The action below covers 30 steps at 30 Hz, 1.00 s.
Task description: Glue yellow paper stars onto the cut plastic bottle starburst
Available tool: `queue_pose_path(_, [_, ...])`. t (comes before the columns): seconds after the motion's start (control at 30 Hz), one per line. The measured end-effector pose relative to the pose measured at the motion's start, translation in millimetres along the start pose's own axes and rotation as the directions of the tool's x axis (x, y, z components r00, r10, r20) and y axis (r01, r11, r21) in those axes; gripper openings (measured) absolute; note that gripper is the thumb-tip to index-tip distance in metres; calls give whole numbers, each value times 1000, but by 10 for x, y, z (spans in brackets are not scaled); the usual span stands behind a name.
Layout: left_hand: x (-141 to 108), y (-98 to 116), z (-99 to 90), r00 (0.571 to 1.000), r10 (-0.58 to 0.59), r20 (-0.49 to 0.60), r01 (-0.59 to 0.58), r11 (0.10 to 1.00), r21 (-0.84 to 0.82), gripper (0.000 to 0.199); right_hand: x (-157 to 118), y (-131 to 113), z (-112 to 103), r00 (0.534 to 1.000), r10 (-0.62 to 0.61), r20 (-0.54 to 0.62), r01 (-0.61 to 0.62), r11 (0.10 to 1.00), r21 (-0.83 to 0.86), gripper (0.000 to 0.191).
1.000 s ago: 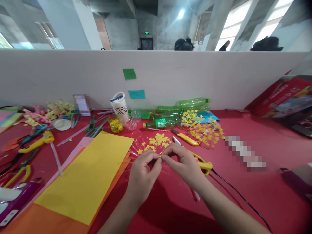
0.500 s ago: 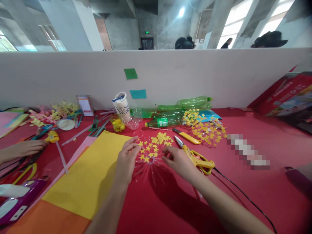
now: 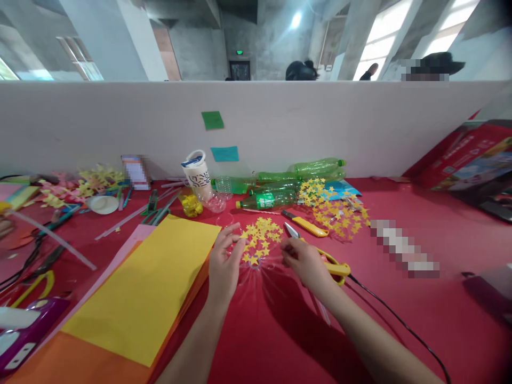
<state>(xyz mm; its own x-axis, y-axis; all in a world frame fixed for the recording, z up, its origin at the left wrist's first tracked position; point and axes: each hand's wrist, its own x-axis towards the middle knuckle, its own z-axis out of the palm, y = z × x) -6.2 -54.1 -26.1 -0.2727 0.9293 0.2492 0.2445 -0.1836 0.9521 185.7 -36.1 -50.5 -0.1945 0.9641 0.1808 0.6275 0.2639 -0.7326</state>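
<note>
A clear plastic piece [image 3: 256, 277] cut into thin strips spreads out on the red table between my hands. Many small yellow paper stars [image 3: 264, 229] cluster on its far strips. My left hand [image 3: 224, 261] is at its left side, thumb and forefinger pinched at a strip's edge beside a star. On the other side, my right hand [image 3: 304, 261] has its fingers curled together by the strips; what they hold, if anything, is hidden. Yellow-handled scissors [image 3: 336, 268] lie partly beneath the right hand, and a yellow utility knife [image 3: 310, 226] rests just beyond.
Green plastic bottles [image 3: 276, 200], a white cup [image 3: 197, 176] and another star-covered piece [image 3: 340, 213] stand or lie behind. Yellow paper [image 3: 148, 288] is at left, with a purple glue-gun-like device [image 3: 36, 330]. Another person's hand [image 3: 5, 226] shows at the left edge. A black cord [image 3: 400, 320] runs right.
Both my hands and the star-covered plastic piece have shifted slightly right. The other person's hand at left has moved further left, lifting a yellow-ended tool and a pale strip.
</note>
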Motion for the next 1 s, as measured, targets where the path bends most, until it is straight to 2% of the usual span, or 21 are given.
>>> queue_pose_path(0.17, [-6, 97, -56, 998, 70, 12, -70, 994, 78, 18, -50, -103, -30, 1000, -25, 6, 25, 997, -66, 9])
queue_pose_path(0.27, [1, 136, -121, 994, 111, 18, -112, 985, 133, 17, -52, -105, -155, 999, -31, -32, 27, 993, -118, 10])
queue_pose_path(0.37, [15, 144, -197, 978, 206, 34, -208, 953, 220, 14, -43, 30, -402, 995, 2, -104, -35, 948, -317, 18])
queue_pose_path(0.4, [20, 146, -219, 970, 240, 47, -244, 937, 249, 13, -45, 99, -488, 996, 13, -89, -51, 898, -438, 19])
queue_pose_path(0.47, [29, 159, -247, 958, 273, 85, -286, 915, 285, 14, -68, 237, -623, 1000, 11, -13, -16, 861, -509, 18])
queue_pose_path(0.57, [36, 206, -239, 957, 237, 166, -275, 924, 266, 17, -161, 363, -682, 991, -11, 131, 81, 838, -540, 22])
queue_pose_path(0.67, [35, 273, -190, 953, 208, 218, -257, 940, 226, 18, -282, 389, -615, 982, 11, 187, 105, 798, -593, 44])
queue_pose_path(0.73, [32, 315, -161, 948, 200, 247, -252, 946, 202, 18, -339, 404, -557, 983, 42, 179, 82, 769, -634, 47])
queue_pose_path(0.83, [28, 356, -147, 941, 190, 281, -244, 954, 173, 20, -362, 462, -507, 986, 84, 147, 33, 755, -655, 37])
queue_pose_path(0.93, [24, 368, -162, 942, 162, 293, -212, 966, 147, 21, -343, 497, -527, 987, 101, 127, 2, 775, -632, 32])
queue_pose_path(1.0, [19, 371, -175, 946, 126, 298, -166, 979, 114, 20, -336, 450, -582, 993, 75, 91, -10, 820, -572, 30])
